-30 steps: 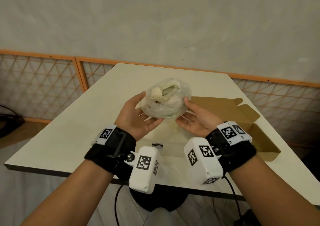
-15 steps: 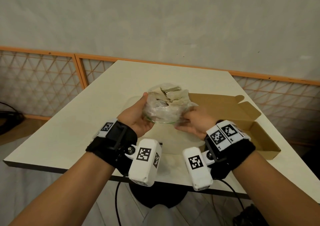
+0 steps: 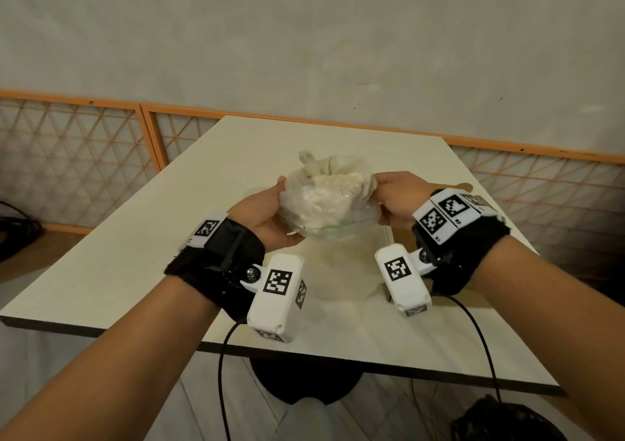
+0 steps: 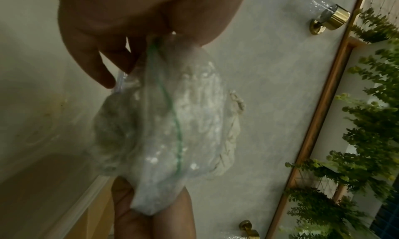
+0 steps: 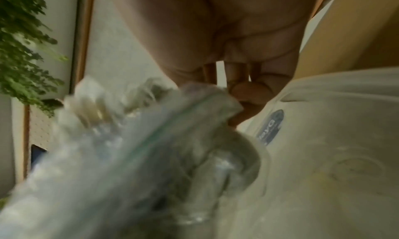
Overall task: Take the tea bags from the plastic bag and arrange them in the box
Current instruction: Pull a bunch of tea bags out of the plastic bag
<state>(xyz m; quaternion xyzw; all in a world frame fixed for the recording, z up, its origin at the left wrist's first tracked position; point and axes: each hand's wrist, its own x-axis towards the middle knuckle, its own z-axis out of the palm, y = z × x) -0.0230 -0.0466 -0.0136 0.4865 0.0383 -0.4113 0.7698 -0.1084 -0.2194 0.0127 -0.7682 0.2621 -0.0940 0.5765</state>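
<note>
Up over the middle of the cream table, I hold the clear zip-top plastic bag between both hands, lifted off the surface. From the head view my left hand cups and grips the bag's left side, and my right hand has its fingers curled tight on the bag's right edge, knuckles toward me. The pale tea bags bulge inside the bag, a few poking up past its top. That view gives me only a sliver of the cardboard box, mostly hidden behind my right wrist on the table's right side. My left wrist camera adds what the head view hides: the bag's green seal line running down the plastic, my left fingers pinching its top end, and the crimped edge of one tea bag showing through. My right wrist camera is blurred, yet it shows my right fingertips clamped on the seal strip and, below the bag, a pale translucent container with a blue round label that I cannot read.
</note>
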